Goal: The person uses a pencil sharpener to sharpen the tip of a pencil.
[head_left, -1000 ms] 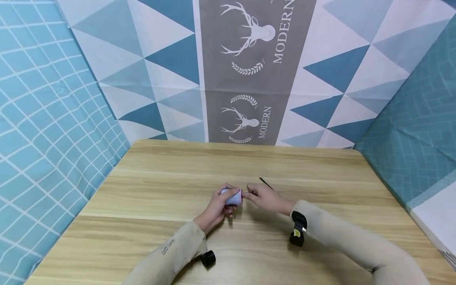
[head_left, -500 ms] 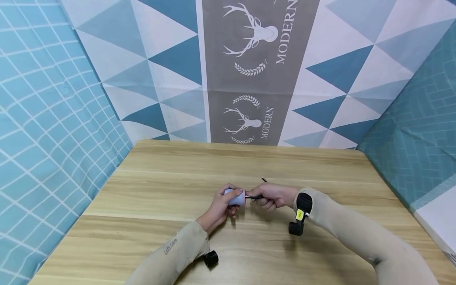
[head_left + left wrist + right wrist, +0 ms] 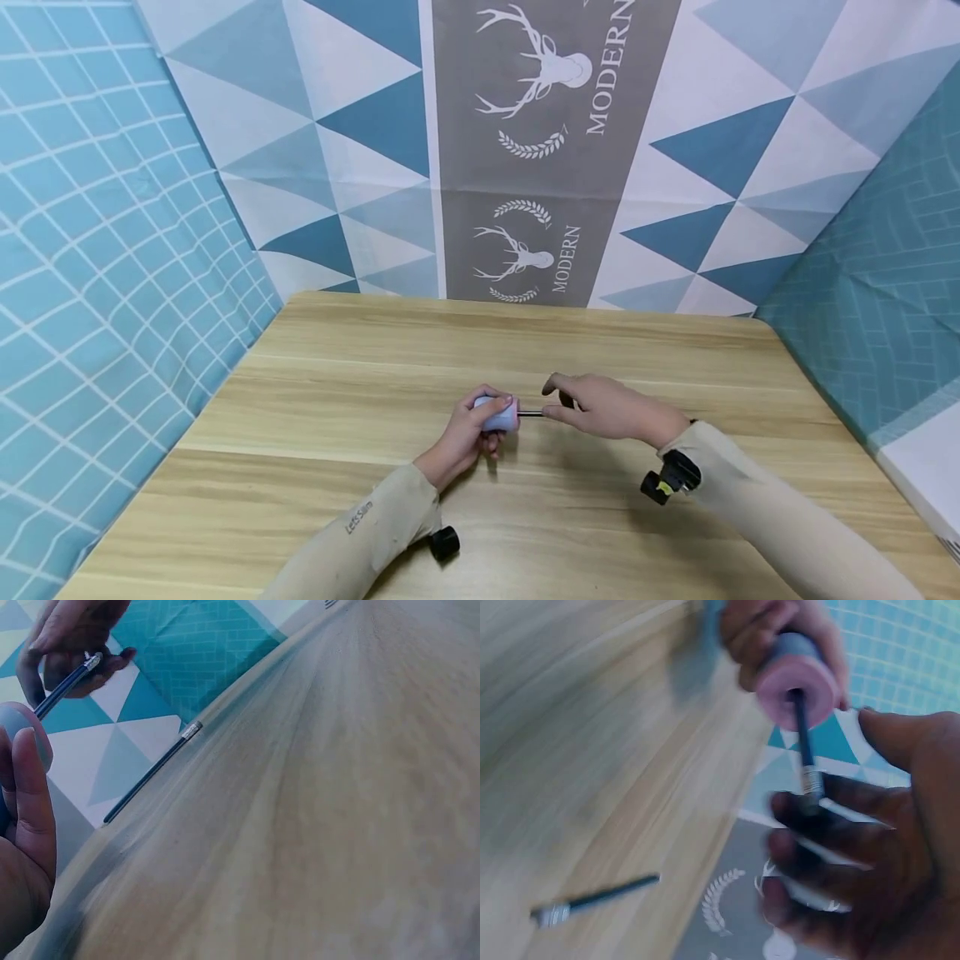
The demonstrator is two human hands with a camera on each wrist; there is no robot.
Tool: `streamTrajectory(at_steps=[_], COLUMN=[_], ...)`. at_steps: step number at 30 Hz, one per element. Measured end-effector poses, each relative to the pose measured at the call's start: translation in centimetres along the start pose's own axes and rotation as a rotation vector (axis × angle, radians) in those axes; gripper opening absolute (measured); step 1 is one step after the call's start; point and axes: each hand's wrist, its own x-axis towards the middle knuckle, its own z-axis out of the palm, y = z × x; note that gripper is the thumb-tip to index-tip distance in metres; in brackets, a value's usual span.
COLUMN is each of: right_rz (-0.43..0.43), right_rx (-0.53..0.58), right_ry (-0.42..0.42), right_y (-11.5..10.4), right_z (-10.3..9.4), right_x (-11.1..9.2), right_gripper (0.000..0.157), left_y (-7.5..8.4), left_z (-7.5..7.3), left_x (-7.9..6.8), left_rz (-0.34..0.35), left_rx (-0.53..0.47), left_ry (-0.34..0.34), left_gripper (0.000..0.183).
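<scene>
My left hand [image 3: 456,442] grips a light-blue pencil sharpener [image 3: 492,414] with a pink, round end facing right. A dark pencil [image 3: 530,413] sticks out of the hole in that end, its silver band [image 3: 811,780] outward. Around the pencil's free end hovers my right hand [image 3: 611,407]. Its thumb stands apart from the loosely bent fingers in the right wrist view, and the fingertips lie by the silver band; whether they touch it I cannot tell. A second dark pencil [image 3: 150,776] with a silver end lies on the table, hidden behind my right hand in the head view.
Everything is over a wood-grain table [image 3: 360,367]. Patterned cloth [image 3: 517,150] hangs along its back edge, with blue checked cloth [image 3: 97,250] at the left. At the far right is a white surface [image 3: 922,467].
My right hand first had a finger at the sharpener's end, then gripped the pencil close to it. Now it has loosened and drawn back right. The left hand keeps its grip.
</scene>
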Motion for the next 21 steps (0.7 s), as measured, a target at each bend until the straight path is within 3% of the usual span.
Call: streamTrajectory(at_steps=[5,8,11,14,21], right_rz=[-0.264,-0.434,-0.558,-0.626,-0.653], right_rx=[-0.477,-0.733,-0.903,-0.968,-0.884], right_ry=[0.233,0.318,0.359,0.382,0.428], right_y=[0.1,0.7,1.4,2.0,2.3], right_z=[1.8,3.2,4.1,4.7,5.6], right_x=[-0.3,0.1,0.8,1.5,2.6], right_gripper=[0.028,0.019,0.035,0.048,0.044], left_y=[0.1,0.1,0.1,0.0,-0.2], left_z=[0.0,0.0,0.0,0.0,0.0], left_x=[0.0,0.0,0.0,0.0,0.0], left_rz=[-0.016,-0.026,-0.031,-0.031,-0.033], left_rx=[-0.012,-0.024,-0.027,-0.026,-0.039], left_ry=[0.003,0.006,0.003,-0.005,0.005], left_gripper=[0.006,0.007,0.007,0.007,0.009])
